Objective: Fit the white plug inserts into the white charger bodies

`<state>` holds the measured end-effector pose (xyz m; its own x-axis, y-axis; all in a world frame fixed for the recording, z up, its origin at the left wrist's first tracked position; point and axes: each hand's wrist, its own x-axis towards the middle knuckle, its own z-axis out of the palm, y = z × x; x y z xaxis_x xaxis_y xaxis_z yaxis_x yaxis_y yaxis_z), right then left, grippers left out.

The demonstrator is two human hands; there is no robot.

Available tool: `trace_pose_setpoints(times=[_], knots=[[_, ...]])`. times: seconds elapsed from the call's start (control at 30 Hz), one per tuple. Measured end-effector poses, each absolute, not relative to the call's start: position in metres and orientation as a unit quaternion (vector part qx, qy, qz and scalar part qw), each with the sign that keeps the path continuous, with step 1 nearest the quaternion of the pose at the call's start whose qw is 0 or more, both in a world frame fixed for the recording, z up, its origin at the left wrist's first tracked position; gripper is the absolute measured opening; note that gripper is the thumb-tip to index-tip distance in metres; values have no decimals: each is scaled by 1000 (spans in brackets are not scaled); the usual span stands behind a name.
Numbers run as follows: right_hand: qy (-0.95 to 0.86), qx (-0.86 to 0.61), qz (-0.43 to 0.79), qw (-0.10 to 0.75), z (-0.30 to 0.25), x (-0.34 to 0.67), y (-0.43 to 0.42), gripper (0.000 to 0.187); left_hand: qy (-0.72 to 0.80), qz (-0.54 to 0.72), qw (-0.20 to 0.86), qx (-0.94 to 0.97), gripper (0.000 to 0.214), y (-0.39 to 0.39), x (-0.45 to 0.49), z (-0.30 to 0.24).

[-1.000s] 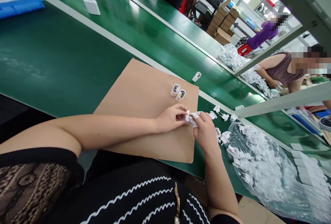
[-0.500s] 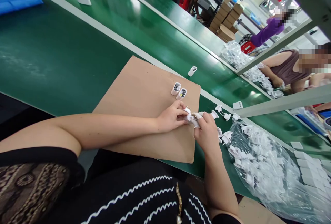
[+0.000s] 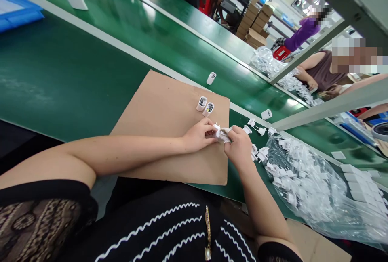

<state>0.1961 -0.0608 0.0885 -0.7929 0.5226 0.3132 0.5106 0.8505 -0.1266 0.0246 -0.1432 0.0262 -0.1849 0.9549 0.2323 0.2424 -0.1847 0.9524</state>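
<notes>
My left hand (image 3: 197, 136) reaches over the right part of a cardboard sheet (image 3: 163, 112), its fingers pinched on a small white plug cap (image 3: 216, 127) with metal pins pointing up. Right beside it, my right hand (image 3: 240, 147) is closed, with white coverings on some fingertips. Its fingers meet the left hand's at the plug cap; what they hold between them blends with the white coverings. Two open white charger housings (image 3: 201, 104) stand on the cardboard just beyond my left hand, a yellow part showing inside one.
Loose plug caps (image 3: 261, 131) and a clear plastic bag (image 3: 306, 177) full of them lie to the right, with stacked white housings (image 3: 360, 185) beyond. Single chargers (image 3: 211, 78) sit on the green belt (image 3: 169, 48). A metal post (image 3: 342, 112) slants across the right; co-workers sit opposite.
The chargers on the belt have moved left relative to the cardboard. My view has shifted slightly. Both hands stay together at the plug cap, with only small finger movement.
</notes>
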Motion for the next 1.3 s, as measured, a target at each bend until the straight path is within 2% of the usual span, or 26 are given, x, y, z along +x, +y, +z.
trace_pose_setpoints(times=[0.13, 0.23, 0.27, 0.33, 0.43, 0.53, 0.63, 0.8, 0.93, 1.0, 1.13, 1.3], knots=[[-914, -300, 188, 198, 88, 201, -57, 19, 559, 504, 319, 577, 30, -142, 30, 36], [-842, -333, 321, 277, 84, 216, -38, 41, 560, 505, 292, 589, 23, -150, 26, 56], [-824, -356, 318, 304, 80, 223, -28, 45, 558, 513, 272, 593, 24, -152, 21, 64], [-824, -404, 228, 324, 69, 237, -8, 47, 569, 532, 208, 591, 28, -151, 3, 83], [-844, -446, 107, 278, 47, 250, 17, 47, 652, 538, 91, 527, 34, -125, -47, 103], [-849, -457, 90, 251, 33, 253, 25, 44, 756, 494, 23, 429, 36, -76, -113, 101], [-838, -463, 119, 264, 35, 252, 22, 40, 824, 422, 25, 377, 36, -33, -167, 85], [-716, -516, 320, 344, 50, 246, 11, 49, 874, 356, 54, 326, 38, -10, -191, 61], [-565, -463, 543, 413, 66, 237, 1, 43, 864, 374, -103, 320, 63, -13, -177, 50], [-501, -415, 635, 416, 74, 233, -4, 40, 854, 353, -110, 366, 68, -11, -174, 47], [-447, -376, 715, 385, 87, 228, -15, 38, 870, 294, -27, 395, 44, -2, -181, 45], [-458, -388, 705, 376, 92, 224, -26, 47, 855, 331, -38, 398, 30, -6, -180, 66]])
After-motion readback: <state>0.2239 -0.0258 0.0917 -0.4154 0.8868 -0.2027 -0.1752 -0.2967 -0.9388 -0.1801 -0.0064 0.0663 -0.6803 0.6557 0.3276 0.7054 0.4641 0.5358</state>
